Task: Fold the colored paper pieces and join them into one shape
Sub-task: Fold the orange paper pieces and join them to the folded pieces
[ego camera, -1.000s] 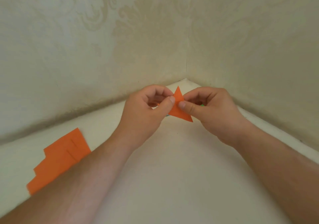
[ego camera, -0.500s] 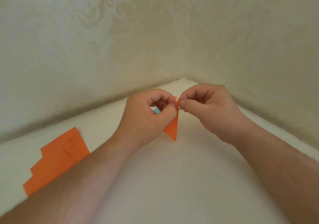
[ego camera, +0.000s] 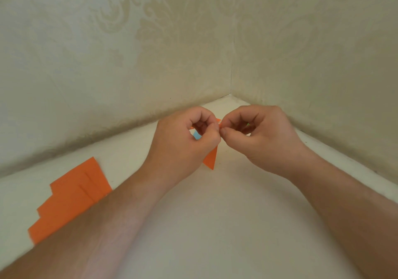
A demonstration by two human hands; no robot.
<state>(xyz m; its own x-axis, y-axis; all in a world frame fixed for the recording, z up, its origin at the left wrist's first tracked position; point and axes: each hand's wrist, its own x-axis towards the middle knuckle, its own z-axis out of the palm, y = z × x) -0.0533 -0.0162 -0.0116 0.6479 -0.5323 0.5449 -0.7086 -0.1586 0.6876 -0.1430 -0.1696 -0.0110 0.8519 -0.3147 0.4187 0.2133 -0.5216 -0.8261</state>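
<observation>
Paper first: I count one folded orange piece (ego camera: 210, 157) pinched above the white table (ego camera: 215, 225) by my left hand (ego camera: 183, 141) and right hand (ego camera: 258, 136), a blue scrap (ego camera: 197, 136) behind. Four flat orange sheets (ego camera: 71, 199) lie overlapped at left.

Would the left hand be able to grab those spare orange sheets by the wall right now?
Probably not straight away: the left hand is busy pinching the folded orange piece together with the right hand. The orange sheets lie uncovered beside its forearm, so nothing else blocks them.
</observation>
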